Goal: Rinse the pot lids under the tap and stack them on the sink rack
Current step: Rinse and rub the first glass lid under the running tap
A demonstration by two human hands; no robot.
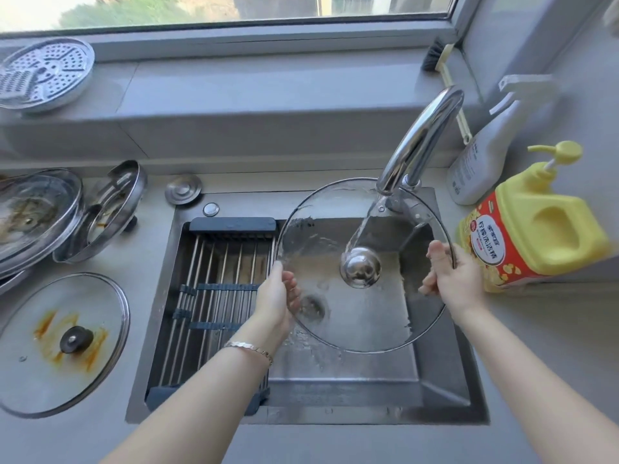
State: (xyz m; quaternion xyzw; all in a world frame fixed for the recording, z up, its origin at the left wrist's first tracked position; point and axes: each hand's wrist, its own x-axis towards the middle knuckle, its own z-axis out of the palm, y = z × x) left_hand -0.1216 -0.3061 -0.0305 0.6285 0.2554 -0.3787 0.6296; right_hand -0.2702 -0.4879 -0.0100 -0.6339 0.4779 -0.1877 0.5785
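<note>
A yellow soap bottle [532, 222] with a pump is seen on the counter at the right, just beside a white spray bottle [482, 155]. A brush [445, 72] and a perforated steamer plate [43, 73] are set on the window ledge [234, 95].

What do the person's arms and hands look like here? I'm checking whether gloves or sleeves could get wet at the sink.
Both forearms are bare up to the frame's lower edge, with no sleeves in view. The left hand and right hand wear no gloves. The only thing worn is a thin, light metallic bracelet of flat links around the left wrist. No rings or watch can be made out.
</note>
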